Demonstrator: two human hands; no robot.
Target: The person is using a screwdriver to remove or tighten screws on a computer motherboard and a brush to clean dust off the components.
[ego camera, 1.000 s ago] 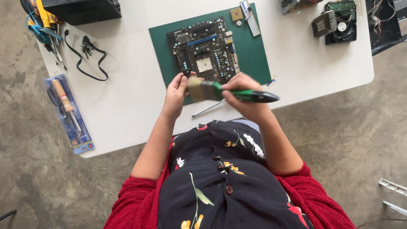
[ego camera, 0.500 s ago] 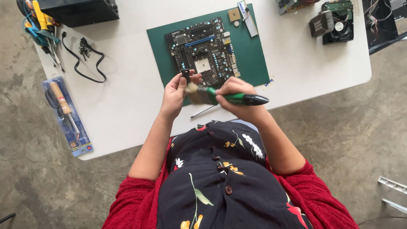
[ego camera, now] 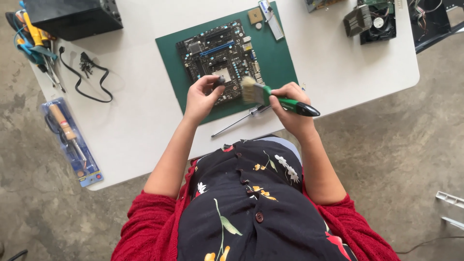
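Head view looks straight down on a white counter point(ego camera: 145, 121) where a green mat point(ego camera: 278, 58) carries a dark motherboard point(ego camera: 217, 53). The left hand point(ego camera: 200, 99) is closed in a pinch on a small dark part point(ego camera: 220, 80), held just above the near edge of the board beside its pale central socket; what the part is cannot be told. The right hand point(ego camera: 290, 104) is wrapped around the green and black handle of a paintbrush point(ego camera: 270, 94), whose pale bristles point left, close to the pinched part but not clearly touching it. To brush well from this position, light strokes with the bristle tips seem best, sweeping away from the board so loosened dust does not fall into the socket, while the left fingers point(ego camera: 212, 87) grip the part's edges and leave its faces exposed. A slim screwdriver point(ego camera: 239, 122) lies on the counter just below the mat, under the hands. Well apart sit a packaged soldering iron point(ego camera: 67, 140) at the left edge, a black cable point(ego camera: 89, 79), and a cooling fan point(ego camera: 374, 21) at top right
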